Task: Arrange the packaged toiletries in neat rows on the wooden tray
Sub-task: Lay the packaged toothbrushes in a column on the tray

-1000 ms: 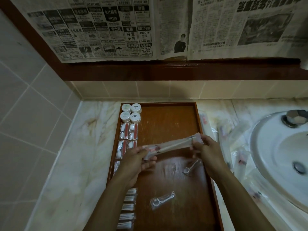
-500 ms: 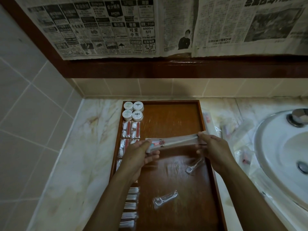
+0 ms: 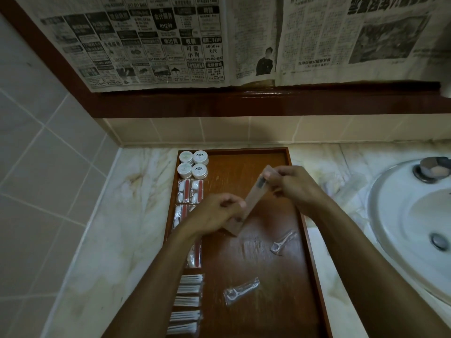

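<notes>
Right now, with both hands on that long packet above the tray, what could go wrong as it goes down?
1. The long packet is tilted between the left hand and right hand; laid like that, it would likely sit crooked against the rows.
2. Two floss pick packets lie loose mid-tray and could get knocked or covered.
3. The left forearm hangs over the red-striped packets; dragging it back may disturb that column.

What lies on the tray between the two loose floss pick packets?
In the head view, only bare wood of the tray lies between the upper floss pick packet and the lower floss pick packet.
</notes>
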